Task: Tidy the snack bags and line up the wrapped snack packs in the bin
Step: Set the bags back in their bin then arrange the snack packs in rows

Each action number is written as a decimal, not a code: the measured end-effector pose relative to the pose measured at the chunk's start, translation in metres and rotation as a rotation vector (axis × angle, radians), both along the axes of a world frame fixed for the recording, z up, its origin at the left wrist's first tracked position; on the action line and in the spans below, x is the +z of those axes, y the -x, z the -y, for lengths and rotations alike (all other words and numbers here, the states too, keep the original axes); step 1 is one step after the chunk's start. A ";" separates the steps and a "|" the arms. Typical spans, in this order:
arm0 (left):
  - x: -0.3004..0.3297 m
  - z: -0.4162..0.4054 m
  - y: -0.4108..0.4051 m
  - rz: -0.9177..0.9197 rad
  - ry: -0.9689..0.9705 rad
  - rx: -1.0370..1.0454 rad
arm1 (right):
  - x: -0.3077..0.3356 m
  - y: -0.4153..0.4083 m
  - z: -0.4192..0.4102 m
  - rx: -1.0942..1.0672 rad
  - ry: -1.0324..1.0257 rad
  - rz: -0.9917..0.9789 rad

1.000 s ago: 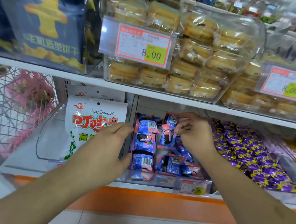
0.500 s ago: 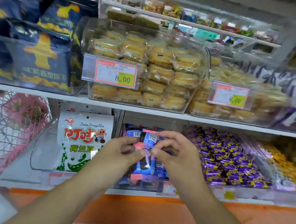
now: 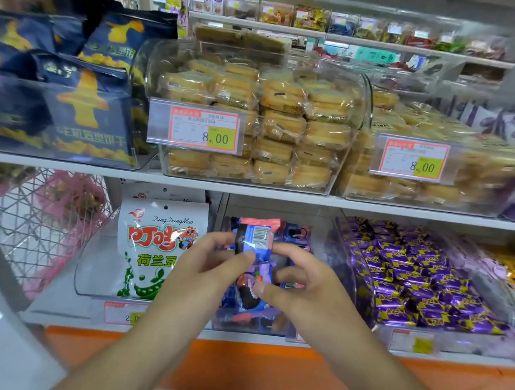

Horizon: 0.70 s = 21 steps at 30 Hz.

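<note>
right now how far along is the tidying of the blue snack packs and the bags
Done: the white pea snack bag stands upright in its bin, facing front. In hand: the left hand and right hand together hold blue wrapped packs above the middle bin. Left: the packs under the hands look jumbled, with no neat row visible yet.

Two hands: left hand [image 3: 207, 269], right hand [image 3: 302, 283]. Two yellow 8.00 price tags [image 3: 195, 129] [image 3: 413, 159]. One white pea bag [image 3: 158, 249]. Blue snack packs [image 3: 255, 242]: count unclear.

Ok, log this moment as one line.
stage: lining up packs | left hand: pinches blue snack pack | right hand: holds same pack lower down | over clear bin | not yet placed
</note>
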State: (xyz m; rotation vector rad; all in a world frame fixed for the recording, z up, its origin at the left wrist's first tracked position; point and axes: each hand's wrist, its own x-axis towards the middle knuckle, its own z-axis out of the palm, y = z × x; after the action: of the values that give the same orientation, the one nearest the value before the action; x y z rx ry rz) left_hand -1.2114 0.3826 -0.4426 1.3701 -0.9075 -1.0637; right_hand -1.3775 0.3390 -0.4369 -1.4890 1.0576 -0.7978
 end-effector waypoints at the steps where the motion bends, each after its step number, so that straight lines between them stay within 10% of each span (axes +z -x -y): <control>1: 0.002 0.001 -0.002 0.004 0.004 0.009 | -0.002 0.000 0.001 0.014 0.022 -0.031; 21: 0.004 -0.005 -0.028 0.256 0.150 -0.081 | -0.001 0.017 0.025 -0.008 -0.164 0.228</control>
State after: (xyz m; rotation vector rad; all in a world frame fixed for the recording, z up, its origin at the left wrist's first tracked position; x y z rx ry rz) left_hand -1.1835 0.3874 -0.4391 1.3726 -1.2147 -0.8726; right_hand -1.3943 0.3143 -0.4379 -1.2256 0.9342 -0.8436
